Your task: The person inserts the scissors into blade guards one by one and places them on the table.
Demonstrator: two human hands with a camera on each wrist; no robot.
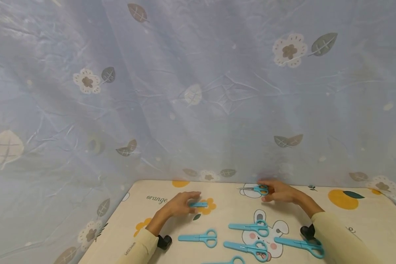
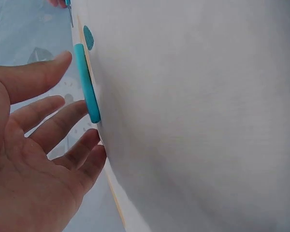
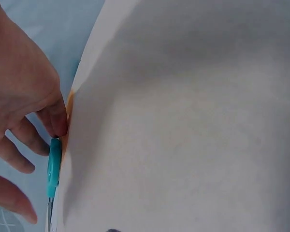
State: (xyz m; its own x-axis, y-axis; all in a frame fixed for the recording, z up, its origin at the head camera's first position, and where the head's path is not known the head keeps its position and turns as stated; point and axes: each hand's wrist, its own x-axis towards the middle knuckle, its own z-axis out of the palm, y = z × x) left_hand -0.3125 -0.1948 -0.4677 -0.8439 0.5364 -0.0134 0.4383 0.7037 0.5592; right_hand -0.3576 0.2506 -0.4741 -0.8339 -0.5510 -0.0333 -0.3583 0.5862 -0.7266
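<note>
My left hand [image 1: 179,205] is at the left of the table, its fingers spread around a light-blue scissors cover [image 1: 199,204] lying on the cloth. In the left wrist view the thumb stands apart from the cover [image 2: 88,84], and the fingertips are beside its near end; whether they touch it I cannot tell. Toward the back edge, my right hand [image 1: 279,191] is beside a small pair of scissors [image 1: 261,189] with blue handles and bare metal blades pointing left. In the right wrist view, the fingertips are close to the handles [image 3: 54,166], with the thumb apart.
Several covered blue scissors lie nearer me, among them one pair [image 1: 198,238] at left, one [image 1: 249,227] in the middle and one [image 1: 298,245] by the right sleeve. Another pair [image 1: 232,261] is cut off below. A patterned curtain [image 1: 217,128] hangs behind the printed tablecloth [image 1: 224,205].
</note>
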